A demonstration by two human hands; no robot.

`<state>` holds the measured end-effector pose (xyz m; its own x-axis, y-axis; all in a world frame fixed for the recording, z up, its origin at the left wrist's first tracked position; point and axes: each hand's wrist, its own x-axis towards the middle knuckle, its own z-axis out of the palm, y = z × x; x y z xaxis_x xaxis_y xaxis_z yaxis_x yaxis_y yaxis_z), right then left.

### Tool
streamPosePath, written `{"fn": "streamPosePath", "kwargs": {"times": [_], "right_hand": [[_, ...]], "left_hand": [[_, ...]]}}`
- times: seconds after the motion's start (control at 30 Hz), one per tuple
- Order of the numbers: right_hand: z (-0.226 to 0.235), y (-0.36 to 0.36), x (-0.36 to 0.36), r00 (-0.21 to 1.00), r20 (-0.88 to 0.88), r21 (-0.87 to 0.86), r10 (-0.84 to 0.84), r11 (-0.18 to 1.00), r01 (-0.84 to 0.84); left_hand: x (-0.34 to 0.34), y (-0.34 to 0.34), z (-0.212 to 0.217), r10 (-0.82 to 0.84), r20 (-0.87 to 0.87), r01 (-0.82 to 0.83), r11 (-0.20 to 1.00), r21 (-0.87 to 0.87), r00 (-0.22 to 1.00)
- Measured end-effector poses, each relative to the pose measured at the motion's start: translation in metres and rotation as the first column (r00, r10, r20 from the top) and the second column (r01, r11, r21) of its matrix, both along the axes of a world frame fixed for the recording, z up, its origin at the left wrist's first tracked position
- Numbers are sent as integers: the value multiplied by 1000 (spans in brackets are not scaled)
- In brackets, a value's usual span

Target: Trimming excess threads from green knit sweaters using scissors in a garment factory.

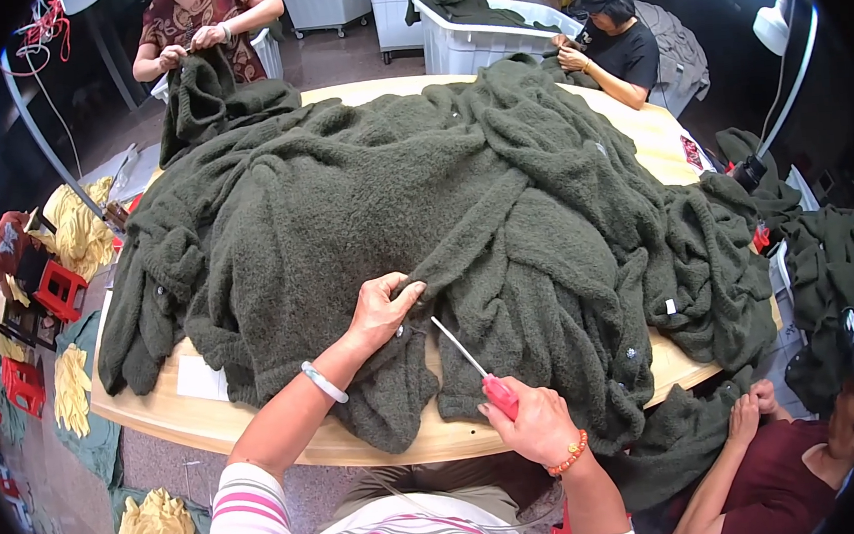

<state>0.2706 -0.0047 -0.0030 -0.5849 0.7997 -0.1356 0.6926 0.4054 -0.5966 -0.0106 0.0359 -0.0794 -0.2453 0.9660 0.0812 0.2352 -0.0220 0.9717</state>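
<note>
Both hands gripping | left hand [380, 311] pinches garment [392, 209] | right hand [531, 421] clasps tool [475, 368], tip hidden

You wore a short-sleeved top striped in pink, white and grey, its bands running across your chest and around both sleeves, which ended above the elbows and left your forearms bare. On your left hand [382, 311] side, a smooth pale bangle [323, 382] (whitish, with a faint green cast) sat round the wrist, plain and unmarked. Your right hand [535, 424] had a thinner bracelet [569, 454] at its wrist, a string of small orange-red beads with one gold-coloured bead among them, and neither hand was gloved.
</note>
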Motion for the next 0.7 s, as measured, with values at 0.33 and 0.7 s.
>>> {"fn": "streamPosePath", "kwargs": {"times": [0.33, 0.7], "right_hand": [[-5, -7, 18, 986, -144, -18, -84, 996, 82], [3, -35, 18, 997, 41, 27, 61, 998, -62]], "left_hand": [[31, -72, 46, 117, -835, 239, 929, 283, 538], [8, -58, 14, 65, -467, 63, 965, 255, 882]]}}
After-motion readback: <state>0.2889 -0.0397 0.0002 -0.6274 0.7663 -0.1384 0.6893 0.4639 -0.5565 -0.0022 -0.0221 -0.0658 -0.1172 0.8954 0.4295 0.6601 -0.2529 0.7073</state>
